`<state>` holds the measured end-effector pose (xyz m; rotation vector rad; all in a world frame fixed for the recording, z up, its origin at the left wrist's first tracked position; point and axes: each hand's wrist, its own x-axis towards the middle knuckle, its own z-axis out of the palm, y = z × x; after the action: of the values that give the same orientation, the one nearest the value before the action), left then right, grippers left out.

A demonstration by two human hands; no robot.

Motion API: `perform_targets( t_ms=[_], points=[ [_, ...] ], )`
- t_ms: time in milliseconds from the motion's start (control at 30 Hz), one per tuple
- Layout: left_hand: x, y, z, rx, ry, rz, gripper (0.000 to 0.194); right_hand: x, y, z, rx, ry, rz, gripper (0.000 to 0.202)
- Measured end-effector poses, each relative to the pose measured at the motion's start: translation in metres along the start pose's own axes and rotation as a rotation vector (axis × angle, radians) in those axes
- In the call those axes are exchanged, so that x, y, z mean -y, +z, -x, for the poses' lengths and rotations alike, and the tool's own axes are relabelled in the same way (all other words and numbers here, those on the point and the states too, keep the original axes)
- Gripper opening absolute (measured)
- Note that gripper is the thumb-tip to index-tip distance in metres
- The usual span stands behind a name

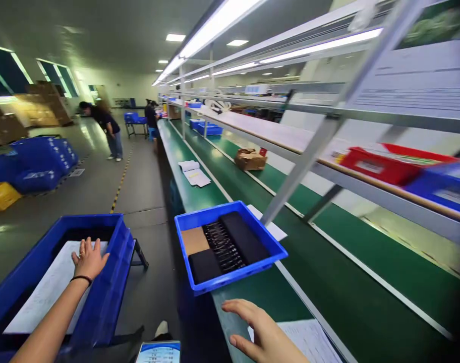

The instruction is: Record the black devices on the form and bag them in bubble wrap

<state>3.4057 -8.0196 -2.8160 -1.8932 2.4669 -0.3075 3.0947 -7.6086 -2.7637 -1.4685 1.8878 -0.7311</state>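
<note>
My left hand (90, 259), with a dark band at the wrist, rests fingers spread on a white sheet (44, 292) inside a large blue bin (116, 272) at the left. My right hand (262, 330) is over the green bench edge at the bottom, fingers apart and curved, holding nothing. A printed paper (309, 340) lies beside and partly beneath it. Just beyond that hand, a blue tray (199, 287) holds black foam blocks (205, 265), a row of small dark parts (224, 244) and a piece of brown cardboard (194, 241).
An open booklet (195, 174) and a brown box (250, 159) sit farther along the bench (192, 196). A slanted metal post (301, 166) rises right of the tray. Red (381, 164) and blue bins occupy the right shelf. A person (107, 128) bends in the aisle.
</note>
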Motion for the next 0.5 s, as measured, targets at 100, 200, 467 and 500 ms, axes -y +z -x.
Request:
perform_targets(
  t_ms=[100, 200, 467, 500],
  points=[
    [0.006, 0.049, 0.002, 0.261, -0.042, 0.108, 0.066, 0.014, -0.002, -0.049, 0.121, -0.059, 0.020, 0.047],
    [-0.009, 0.088, 0.012, 0.316, 0.060, 0.140, 0.066, 0.026, 0.007, -0.115, 0.139, -0.115, 0.031, 0.039],
    [-0.021, 0.151, 0.019, 0.090, 0.137, 0.232, 0.060, 0.022, 0.106, -0.323, 0.219, -0.103, 0.182, 0.048],
    [-0.022, 0.156, 0.016, 0.119, 0.124, 0.259, 0.062, 0.022, 0.119, -0.343, 0.227, -0.105, 0.163, 0.052]
  ],
)
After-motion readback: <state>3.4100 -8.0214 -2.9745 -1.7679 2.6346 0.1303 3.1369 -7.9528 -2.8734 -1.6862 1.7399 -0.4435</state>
